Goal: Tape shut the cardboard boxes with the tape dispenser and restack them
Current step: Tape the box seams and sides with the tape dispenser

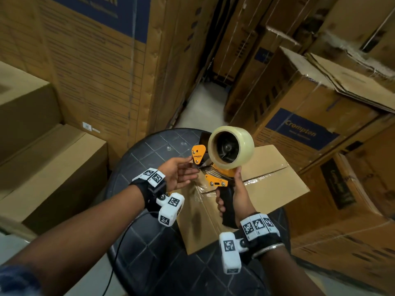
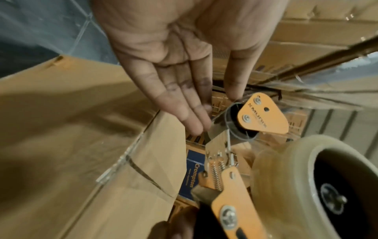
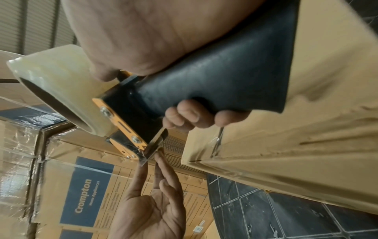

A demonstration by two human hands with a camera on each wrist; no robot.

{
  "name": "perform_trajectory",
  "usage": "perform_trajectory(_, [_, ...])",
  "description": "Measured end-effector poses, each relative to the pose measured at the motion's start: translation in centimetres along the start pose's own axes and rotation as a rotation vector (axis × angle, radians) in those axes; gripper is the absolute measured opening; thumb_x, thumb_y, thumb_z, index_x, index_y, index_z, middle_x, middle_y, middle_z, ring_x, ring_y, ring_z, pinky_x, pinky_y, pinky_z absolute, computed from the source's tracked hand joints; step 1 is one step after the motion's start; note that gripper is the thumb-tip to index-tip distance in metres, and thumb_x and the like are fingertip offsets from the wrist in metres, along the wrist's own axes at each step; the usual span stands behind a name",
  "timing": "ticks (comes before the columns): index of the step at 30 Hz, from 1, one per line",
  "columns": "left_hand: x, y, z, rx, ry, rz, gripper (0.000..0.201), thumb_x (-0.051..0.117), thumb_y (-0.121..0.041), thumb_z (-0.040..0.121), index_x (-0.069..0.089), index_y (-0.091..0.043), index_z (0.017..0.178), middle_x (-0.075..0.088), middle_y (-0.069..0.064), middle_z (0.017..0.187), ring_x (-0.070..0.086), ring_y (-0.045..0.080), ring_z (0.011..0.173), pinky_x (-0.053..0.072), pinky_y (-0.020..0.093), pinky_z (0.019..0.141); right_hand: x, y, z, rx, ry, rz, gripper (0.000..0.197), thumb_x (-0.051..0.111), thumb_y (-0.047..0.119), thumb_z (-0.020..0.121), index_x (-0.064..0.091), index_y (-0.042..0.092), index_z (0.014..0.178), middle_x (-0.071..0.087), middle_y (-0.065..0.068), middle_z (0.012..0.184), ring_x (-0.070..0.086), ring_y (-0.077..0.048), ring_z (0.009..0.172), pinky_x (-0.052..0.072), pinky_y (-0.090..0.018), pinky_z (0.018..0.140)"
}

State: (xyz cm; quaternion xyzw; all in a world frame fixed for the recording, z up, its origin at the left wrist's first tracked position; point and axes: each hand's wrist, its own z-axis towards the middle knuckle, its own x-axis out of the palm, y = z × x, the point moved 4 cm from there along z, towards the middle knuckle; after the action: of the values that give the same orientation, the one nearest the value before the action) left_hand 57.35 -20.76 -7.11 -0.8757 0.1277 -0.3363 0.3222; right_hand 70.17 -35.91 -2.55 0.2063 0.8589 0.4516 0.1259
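My right hand [image 1: 236, 196] grips the black handle [image 3: 214, 90] of an orange tape dispenser [image 1: 215, 178], held up above a cardboard box [image 1: 271, 189]. A clear tape roll [image 1: 232, 146] sits on top of the dispenser. My left hand [image 1: 181, 174] is open, palm up. Its straight fingers [image 2: 194, 122] touch the metal plate at the dispenser's front, and the thumb rests by the black roller beside the orange side plate [image 2: 263, 113]. Clear tape runs over the box's top seam. The box stands on a round black table [image 1: 149, 150].
Tall stacks of printed cardboard boxes stand close on the left [image 1: 96, 60] and right [image 1: 303, 133]. Plain brown boxes [image 1: 53, 167] are stepped at the left. A narrow strip of floor [image 1: 203, 101] runs between the stacks. A black cable [image 1: 121, 242] hangs from my left wrist.
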Motion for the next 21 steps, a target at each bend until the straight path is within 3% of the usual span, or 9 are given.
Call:
perform_trajectory(4, [0.2,-0.3,-0.5,-0.005,-0.015,-0.120,0.022,0.066,-0.035,0.088,0.071,-0.014,0.092,0.076,-0.001,0.089,0.073,0.011,0.076,0.051,0.018,0.053,0.2,0.4,0.1,-0.013,0.031,-0.007,0.093,0.023,0.098,0.073,0.053,0.011,0.062,0.040,-0.005,0.054,0.033,-0.019,0.044,0.029,-0.029,0.049])
perform_trajectory(8, [0.1,-0.3,-0.7,-0.014,-0.002,-0.193,0.016,0.055,-0.021,0.096,0.070,-0.013,0.095,0.076,0.001,0.087,0.074,0.013,0.076,0.053,0.019,0.051,0.2,0.4,0.4,-0.011,0.029,-0.011,0.094,0.021,0.098,0.077,0.053,0.011,0.062,0.040,-0.006,0.055,0.033,-0.019,0.046,0.029,-0.029,0.051])
perform_trajectory(12, [0.2,-0.7,-0.7,-0.025,0.008,-0.234,0.040,0.048,-0.035,0.097,0.066,-0.001,0.107,0.076,0.011,0.095,0.075,0.021,0.079,0.054,0.022,0.057,0.1,0.3,0.6,0.001,0.024,-0.013,0.095,0.022,0.100,0.074,0.053,0.011,0.062,0.040,-0.006,0.056,0.034,-0.019,0.045,0.031,-0.028,0.049])
perform_trajectory(14, [0.3,-1.0,-0.8,-0.031,0.007,-0.194,0.048,0.053,-0.044,0.095,0.067,0.001,0.100,0.075,0.013,0.094,0.075,0.022,0.077,0.056,0.022,0.053,0.0,0.2,0.6,0.008,0.023,-0.013,0.095,0.022,0.101,0.073,0.053,0.011,0.062,0.039,-0.005,0.056,0.034,-0.019,0.045,0.031,-0.027,0.049])
perform_trajectory(16, [0.5,-1.3,-0.8,-0.030,-0.013,-0.130,0.034,0.059,-0.032,0.094,0.067,0.000,0.096,0.075,0.012,0.088,0.074,0.020,0.072,0.055,0.020,0.048,0.0,0.1,0.6,0.008,0.026,-0.017,0.095,0.022,0.101,0.073,0.053,0.011,0.062,0.039,-0.005,0.056,0.033,-0.019,0.045,0.031,-0.027,0.049])
perform_trajectory(18, [0.6,-1.5,-0.5,-0.038,-0.040,-0.074,0.020,0.054,-0.013,0.097,0.066,0.001,0.092,0.075,0.013,0.077,0.073,0.020,0.063,0.053,0.018,0.044,0.0,0.1,0.5,0.009,0.028,-0.027,0.095,0.022,0.100,0.074,0.053,0.012,0.061,0.039,-0.005,0.057,0.033,-0.019,0.045,0.030,-0.027,0.048])
perform_trajectory(21, [0.5,-1.8,-0.1,-0.054,-0.070,0.042,0.024,0.048,-0.005,0.100,0.064,0.004,0.084,0.071,0.015,0.068,0.071,0.020,0.055,0.053,0.018,0.043,0.1,-0.2,0.2,0.017,0.017,-0.052,0.092,0.022,0.100,0.074,0.053,0.014,0.061,0.039,-0.003,0.057,0.031,-0.017,0.044,0.028,-0.026,0.045])
